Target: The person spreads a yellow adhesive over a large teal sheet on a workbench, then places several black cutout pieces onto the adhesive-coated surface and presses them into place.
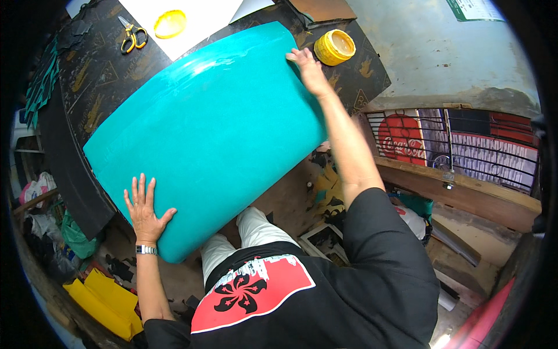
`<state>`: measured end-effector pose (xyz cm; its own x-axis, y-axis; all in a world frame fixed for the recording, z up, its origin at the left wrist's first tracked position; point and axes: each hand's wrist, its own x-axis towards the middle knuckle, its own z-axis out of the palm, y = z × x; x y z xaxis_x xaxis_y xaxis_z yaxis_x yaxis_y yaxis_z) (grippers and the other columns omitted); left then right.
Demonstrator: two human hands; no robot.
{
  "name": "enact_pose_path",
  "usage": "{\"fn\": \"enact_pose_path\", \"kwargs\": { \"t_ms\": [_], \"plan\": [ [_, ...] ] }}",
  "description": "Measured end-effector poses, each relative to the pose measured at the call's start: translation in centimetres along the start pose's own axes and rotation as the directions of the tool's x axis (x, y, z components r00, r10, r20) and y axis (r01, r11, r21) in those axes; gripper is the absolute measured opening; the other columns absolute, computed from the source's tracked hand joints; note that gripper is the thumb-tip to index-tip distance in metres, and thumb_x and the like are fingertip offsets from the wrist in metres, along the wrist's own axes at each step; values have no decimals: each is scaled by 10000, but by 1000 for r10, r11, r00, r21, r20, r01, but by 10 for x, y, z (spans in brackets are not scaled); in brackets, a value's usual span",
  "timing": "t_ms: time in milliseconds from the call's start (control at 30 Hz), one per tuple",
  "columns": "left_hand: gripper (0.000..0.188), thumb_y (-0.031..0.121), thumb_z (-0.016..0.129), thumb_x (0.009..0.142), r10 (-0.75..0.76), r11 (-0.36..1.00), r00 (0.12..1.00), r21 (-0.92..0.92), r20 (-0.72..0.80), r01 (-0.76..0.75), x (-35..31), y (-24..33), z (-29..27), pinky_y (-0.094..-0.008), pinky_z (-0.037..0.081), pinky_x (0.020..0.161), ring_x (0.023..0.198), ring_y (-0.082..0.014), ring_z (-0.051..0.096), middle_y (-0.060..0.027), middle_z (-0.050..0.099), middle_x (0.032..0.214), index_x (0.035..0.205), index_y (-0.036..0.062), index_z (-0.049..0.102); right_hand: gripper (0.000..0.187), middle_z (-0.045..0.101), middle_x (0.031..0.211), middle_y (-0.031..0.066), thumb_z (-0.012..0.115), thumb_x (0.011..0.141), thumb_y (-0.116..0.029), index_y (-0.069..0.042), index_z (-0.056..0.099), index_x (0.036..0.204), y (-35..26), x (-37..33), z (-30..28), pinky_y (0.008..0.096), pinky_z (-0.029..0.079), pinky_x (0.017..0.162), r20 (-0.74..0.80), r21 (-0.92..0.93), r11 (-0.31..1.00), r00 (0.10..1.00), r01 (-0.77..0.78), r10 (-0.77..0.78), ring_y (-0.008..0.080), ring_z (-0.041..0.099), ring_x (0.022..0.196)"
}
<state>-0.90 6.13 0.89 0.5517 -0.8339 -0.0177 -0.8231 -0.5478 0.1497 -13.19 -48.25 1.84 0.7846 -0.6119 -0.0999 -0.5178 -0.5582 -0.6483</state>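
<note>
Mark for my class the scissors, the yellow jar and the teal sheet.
Scissors [130, 29], head view: where blades meet handles.
Yellow jar [326, 50], head view: side wall.
Teal sheet [206, 136], head view: middle.

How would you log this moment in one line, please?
left hand: on teal sheet; right hand: at sheet's upper-right edge; yellow tub: near right hand

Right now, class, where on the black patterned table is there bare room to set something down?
Between the yellow-and-black-handled metal scissors and large turquoise sheet; a smaller patch right of the round yellow tub. Crowded: the far edge, with white paper and round yellow lid.
</note>
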Motion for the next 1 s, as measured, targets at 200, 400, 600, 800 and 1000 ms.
{"fn": "enact_pose_path", "kwargs": {
  "t_ms": [200, 400, 600, 800, 1000],
  "plan": [
    [973, 760, 598, 762, -17, 1000, 999, -11, 30, 17, 0, -1, 0, -568, 111, 1211, 1500, -298, 226, -78, 293, 1616, 1510, 168, 408, 1011, 54, 1662, 155, 338, 916, -767, -38, 127, 1583, 11, 11, 49, 601, -54, 1195, -72, -469, 877, 994, -108, 84, 280, -28, 1542],
    [980, 737, 634, 744, -24, 999, 999, -40, 30, 25, 1, -2, 2, -568, 109, 1212, 1501, -300, 225, -70, 297, 1616, 1508, 166, 411, 1061, 57, 1661, 159, 364, 886, -797, -36, 116, 1583, 6, 55, 35, 596, -21, 1205, -42, -525, 851, 999, -10, -14, 289, 2, 1541],
    [976, 716, 655, 739, -24, 999, 1000, -39, 17, 25, 0, -2, 3, -564, 108, 1213, 1504, -289, 221, -66, 295, 1617, 1509, 168, 411, 1068, 44, 1663, 152, 374, 875, -808, -64, 99, 1590, 7, 50, 38, 585, -16, 1211, 142, -624, 764, 985, 165, -96, 286, -12, 1541],
    [978, 693, 678, 732, -27, 998, 1000, -51, 9, 27, 0, -1, 1, -552, 112, 1216, 1506, -277, 219, -60, 283, 1622, 1515, 177, 401, 1061, 32, 1662, 156, 361, 882, -809, -76, 75, 1593, -50, 14, 83, 581, -24, 1209, 258, -623, 713, 945, 321, -201, 292, -1, 1540],
    [960, 666, 700, 732, -152, 988, 987, 8, 43, 152, -2, 13, 0, -634, 48, 1191, 1523, -287, 155, -49, 252, 1635, 1528, 236, 381, 1019, 96, 1660, 138, 368, 894, -786, -76, 135, 1588, -107, -14, 116, 599, -21, 1208, 324, -454, 776, 892, 438, -314, 285, 50, 1539]
  ]
}}
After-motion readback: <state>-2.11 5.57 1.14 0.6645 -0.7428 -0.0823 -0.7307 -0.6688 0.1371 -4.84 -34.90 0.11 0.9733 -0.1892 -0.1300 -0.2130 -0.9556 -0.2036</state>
